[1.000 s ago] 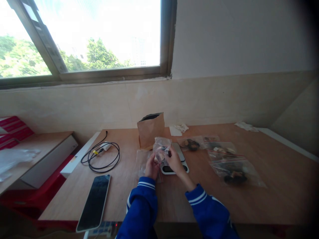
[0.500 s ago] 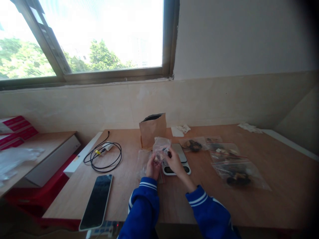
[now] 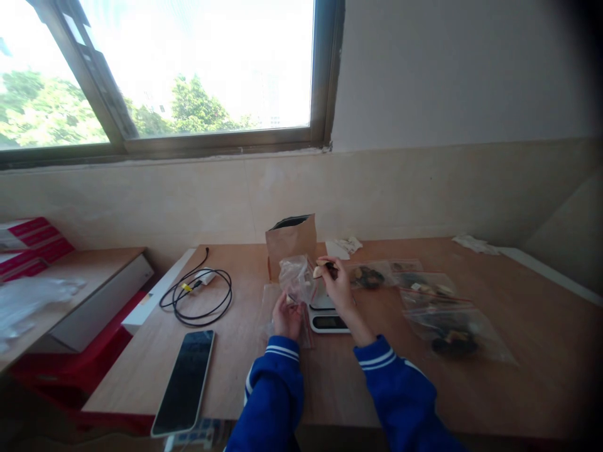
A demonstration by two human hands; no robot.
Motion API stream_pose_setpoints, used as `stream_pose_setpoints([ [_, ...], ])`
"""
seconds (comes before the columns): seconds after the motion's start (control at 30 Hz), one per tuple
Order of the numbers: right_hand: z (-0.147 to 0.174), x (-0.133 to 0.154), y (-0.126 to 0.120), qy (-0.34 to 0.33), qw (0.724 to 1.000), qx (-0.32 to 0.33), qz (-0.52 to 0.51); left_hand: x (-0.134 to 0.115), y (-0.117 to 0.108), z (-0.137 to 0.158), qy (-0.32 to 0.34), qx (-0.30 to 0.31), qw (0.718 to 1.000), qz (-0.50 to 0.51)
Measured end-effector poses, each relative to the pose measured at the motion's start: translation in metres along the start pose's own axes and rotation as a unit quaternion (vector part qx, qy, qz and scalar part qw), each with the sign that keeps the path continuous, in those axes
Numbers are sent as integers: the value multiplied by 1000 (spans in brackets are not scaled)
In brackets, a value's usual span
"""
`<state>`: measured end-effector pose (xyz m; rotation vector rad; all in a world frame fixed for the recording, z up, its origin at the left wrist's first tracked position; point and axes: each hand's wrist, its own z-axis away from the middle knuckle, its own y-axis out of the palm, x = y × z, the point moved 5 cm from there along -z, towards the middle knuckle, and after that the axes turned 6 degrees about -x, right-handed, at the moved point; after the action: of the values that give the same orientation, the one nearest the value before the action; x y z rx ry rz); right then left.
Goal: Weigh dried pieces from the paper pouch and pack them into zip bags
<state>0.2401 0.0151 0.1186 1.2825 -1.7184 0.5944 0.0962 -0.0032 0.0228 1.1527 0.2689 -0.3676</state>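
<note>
My left hand (image 3: 287,316) is closed on a clear plastic bag (image 3: 296,275), held upright just left of the kitchen scale (image 3: 330,323). Pinched in my right hand (image 3: 338,285) are a few pale and dark dried slices (image 3: 322,269), which look like dried mushroom; they are raised above the scale, to the right of the bag's mouth. My right forearm and hand hide part of the scale's plate. Beneath my left hand lies another clear bag (image 3: 268,307), flat on the table. Behind the held bag stands an open brown paper pouch (image 3: 291,242).
Several zip bags with dark and pale dried pieces lie to the right, including a near one (image 3: 455,339). A phone (image 3: 184,383) rests at the front left edge, a coiled black cable (image 3: 195,301) behind it. Crumpled paper (image 3: 348,245) lies near the wall.
My right hand has come out of the bag and moved up and right, now with dried slices between its fingers. The bag in my left hand has tipped slightly left.
</note>
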Motion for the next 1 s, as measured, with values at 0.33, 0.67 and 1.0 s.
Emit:
stream_pose_setpoints([
  [0.33,-114,90,67,-249,962,72,86,-2,2,-1,2,12,999,35],
  [0.67,-99,29,88,-249,940,171,157,-1,1,-3,-4,21,999,39],
  [1.0,-127,62,103,-279,942,119,147,-2,3,-3,9,10,999,49],
])
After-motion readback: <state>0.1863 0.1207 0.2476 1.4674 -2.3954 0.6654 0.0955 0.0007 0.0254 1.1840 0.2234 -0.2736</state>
